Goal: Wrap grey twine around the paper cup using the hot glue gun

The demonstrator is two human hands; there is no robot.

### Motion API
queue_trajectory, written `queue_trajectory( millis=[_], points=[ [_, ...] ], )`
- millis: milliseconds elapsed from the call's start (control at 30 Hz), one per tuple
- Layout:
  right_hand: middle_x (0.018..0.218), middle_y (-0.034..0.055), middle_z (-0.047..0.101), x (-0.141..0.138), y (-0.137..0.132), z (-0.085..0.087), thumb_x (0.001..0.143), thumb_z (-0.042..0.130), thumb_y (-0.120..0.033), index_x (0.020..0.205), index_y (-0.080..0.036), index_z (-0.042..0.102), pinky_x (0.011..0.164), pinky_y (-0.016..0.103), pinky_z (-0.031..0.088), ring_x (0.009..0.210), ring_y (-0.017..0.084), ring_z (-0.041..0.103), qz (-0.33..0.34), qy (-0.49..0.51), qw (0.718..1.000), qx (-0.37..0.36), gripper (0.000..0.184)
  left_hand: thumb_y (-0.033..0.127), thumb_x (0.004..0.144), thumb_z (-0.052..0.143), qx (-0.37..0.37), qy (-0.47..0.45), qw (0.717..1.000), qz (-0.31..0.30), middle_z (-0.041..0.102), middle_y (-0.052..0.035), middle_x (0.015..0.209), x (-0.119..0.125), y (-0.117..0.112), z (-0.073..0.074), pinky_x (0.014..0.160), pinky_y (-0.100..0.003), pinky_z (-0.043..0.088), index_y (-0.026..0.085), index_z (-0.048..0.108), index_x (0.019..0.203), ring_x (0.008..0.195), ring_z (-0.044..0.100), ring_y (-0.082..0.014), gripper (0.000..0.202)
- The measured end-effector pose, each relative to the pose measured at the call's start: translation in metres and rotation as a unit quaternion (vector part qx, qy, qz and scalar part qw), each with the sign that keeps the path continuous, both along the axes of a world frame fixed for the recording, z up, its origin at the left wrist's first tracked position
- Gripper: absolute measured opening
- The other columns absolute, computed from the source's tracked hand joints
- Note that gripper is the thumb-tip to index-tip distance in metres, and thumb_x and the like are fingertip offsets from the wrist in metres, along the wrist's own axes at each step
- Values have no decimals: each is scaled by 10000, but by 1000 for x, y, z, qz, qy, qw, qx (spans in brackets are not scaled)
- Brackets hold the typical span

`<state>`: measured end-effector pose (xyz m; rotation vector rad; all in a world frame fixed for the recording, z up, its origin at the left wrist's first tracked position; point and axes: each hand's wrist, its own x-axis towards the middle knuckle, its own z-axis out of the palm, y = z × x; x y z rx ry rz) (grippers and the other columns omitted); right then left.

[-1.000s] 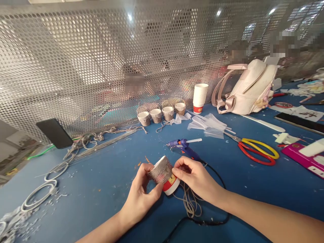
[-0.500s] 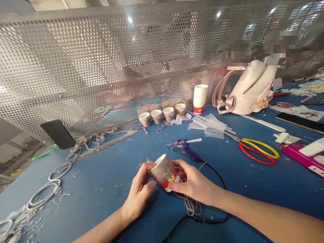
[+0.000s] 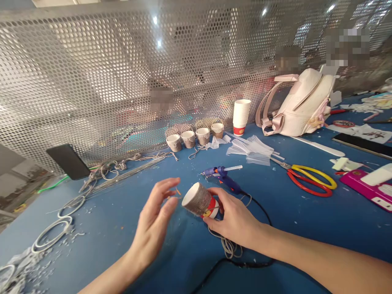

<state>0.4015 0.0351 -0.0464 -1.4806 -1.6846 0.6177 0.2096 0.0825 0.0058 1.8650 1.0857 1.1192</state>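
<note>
A paper cup, its upper part wrapped in grey-brown cord and its base red and white, lies tilted in my right hand. The fingers of that hand grip it around the base, and its white mouth faces left. My left hand is off the cup, just to its left, fingers apart and holding nothing. Loose cord is looped on the table below my right hand. Beyond the cup rests a blue glue gun with a white glue stick in its back.
Several small cord-covered cups line the perforated metal screen, beside stacked paper cups. Rightward are clear glue sticks, scissors and a backpack. A phone and cord coils lie left. The glue gun's black cable curves behind my right wrist.
My left hand has let go of the cup's rim and drawn back to the left, its fingers opening. The cup stays in my right hand, tipped further to the left.
</note>
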Motion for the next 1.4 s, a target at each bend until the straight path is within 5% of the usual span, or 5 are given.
queue_trajectory(
  millis=[300,633,833,1200,1400],
  points=[
    [991,67,675,3,2,0,741,676,-255,1150,-192,503,679,334,519,832,207,648,31,98,993,-62,449,120,856,491,82,-144,982,86,592,37,662,-22,19,45,736,-293,520,183,605,696,691,616,-135,207],
    [1093,88,660,4,4,3,733,692,-251,1151,-196,454,869,370,505,1052,224,616,67,295,942,-142,485,285,671,670,-60,-28,987,148,698,-1,626,-21,55,26,723,-325,563,169,670,712,634,689,-179,123],
    [1051,87,669,2,3,5,725,684,-266,1149,-184,457,799,365,507,949,223,635,57,266,950,-156,489,320,678,623,5,82,978,194,691,8,649,-36,77,12,684,-277,518,209,647,699,673,681,-183,115],
    [1197,108,620,3,-1,-9,753,661,-374,1181,-203,446,863,368,505,1087,248,599,61,236,958,-150,509,216,792,343,106,231,902,350,437,40,390,-94,112,27,593,-259,391,239,390,545,517,524,-173,252],
    [1195,125,631,6,-1,-15,725,678,-471,1182,-201,459,852,367,539,1078,276,618,31,210,966,-148,574,262,781,409,80,302,891,330,535,25,473,-120,101,44,522,-242,359,208,474,547,489,486,-134,249]
  ],
)
